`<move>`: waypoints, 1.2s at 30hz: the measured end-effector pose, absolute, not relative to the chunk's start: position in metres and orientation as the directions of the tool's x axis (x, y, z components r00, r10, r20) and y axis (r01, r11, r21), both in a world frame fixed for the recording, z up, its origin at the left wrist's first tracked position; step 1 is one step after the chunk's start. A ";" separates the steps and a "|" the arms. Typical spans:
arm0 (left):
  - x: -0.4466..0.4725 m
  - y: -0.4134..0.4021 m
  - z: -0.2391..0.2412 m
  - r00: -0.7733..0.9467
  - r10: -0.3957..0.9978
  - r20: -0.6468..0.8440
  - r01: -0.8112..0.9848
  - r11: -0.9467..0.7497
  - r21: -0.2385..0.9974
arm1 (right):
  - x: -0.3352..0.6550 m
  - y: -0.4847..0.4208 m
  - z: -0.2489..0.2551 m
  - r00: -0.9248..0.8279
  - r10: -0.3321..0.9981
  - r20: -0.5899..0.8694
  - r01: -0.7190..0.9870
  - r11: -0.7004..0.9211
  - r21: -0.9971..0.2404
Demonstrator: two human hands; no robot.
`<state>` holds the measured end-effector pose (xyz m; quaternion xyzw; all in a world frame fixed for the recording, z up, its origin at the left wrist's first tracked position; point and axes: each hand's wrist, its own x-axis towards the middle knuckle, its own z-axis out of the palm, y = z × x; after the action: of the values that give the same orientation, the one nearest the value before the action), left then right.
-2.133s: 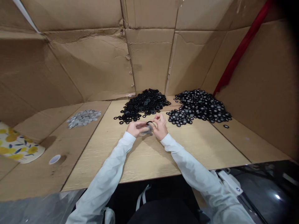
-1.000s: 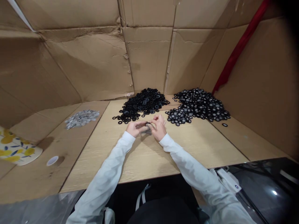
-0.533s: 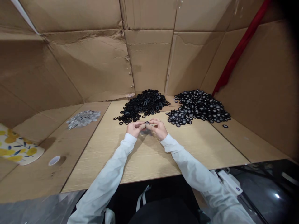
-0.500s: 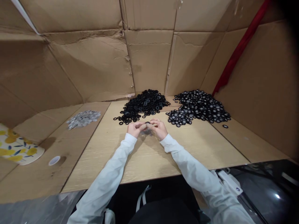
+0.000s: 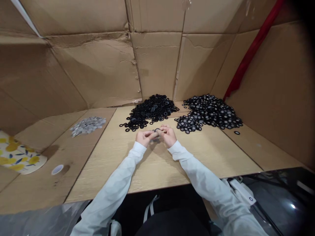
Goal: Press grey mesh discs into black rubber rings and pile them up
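Observation:
My left hand [image 5: 145,137] and my right hand [image 5: 168,135] meet above the middle of the table, fingertips pinched together. Between them they grip a small black ring [image 5: 157,129], partly covered by my fingers. Whether a disc sits inside the ring I cannot tell. Under my fingers some small greyish pieces show on the table, too hidden to name. Just beyond my hands lies a heap of black rings [image 5: 155,109]. To the right spreads a heap of black rings with pale grey centres [image 5: 211,111]. Off to the left is a pile of flat grey discs [image 5: 89,125].
Cardboard walls [image 5: 157,62] enclose the table [image 5: 157,177] at the back and sides. A lemon-patterned object [image 5: 22,155] and a small white roll [image 5: 57,169] stand at the left. One loose ring [image 5: 236,132] lies apart on the right. A red strip [image 5: 251,54] hangs at the right corner.
My left hand has shifted slightly to the right, closer to my right hand. The black ring between my fingers is tilted and shows more of its opening.

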<state>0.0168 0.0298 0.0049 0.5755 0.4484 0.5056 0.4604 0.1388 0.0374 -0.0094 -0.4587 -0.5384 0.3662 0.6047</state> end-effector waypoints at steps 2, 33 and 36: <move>0.019 0.029 0.003 0.016 0.987 0.162 -0.020 -0.162 0.987 | 0.139 0.039 -0.011 0.205 0.909 0.363 0.110 0.347 -0.931; 0.009 0.035 0.010 0.110 0.973 0.201 -0.026 -0.199 0.980 | 0.142 0.032 -0.012 -0.010 0.794 0.607 0.377 0.566 -0.734; 0.014 0.034 0.005 0.105 0.988 0.115 -0.179 -0.095 0.979 | 0.143 0.036 -0.012 0.007 0.861 0.508 0.238 0.492 -0.838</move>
<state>0.0135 0.0344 0.0053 0.5082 0.3978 0.5380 0.5423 0.1427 0.0360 -0.0119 -0.4234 -0.6493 0.2736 0.5694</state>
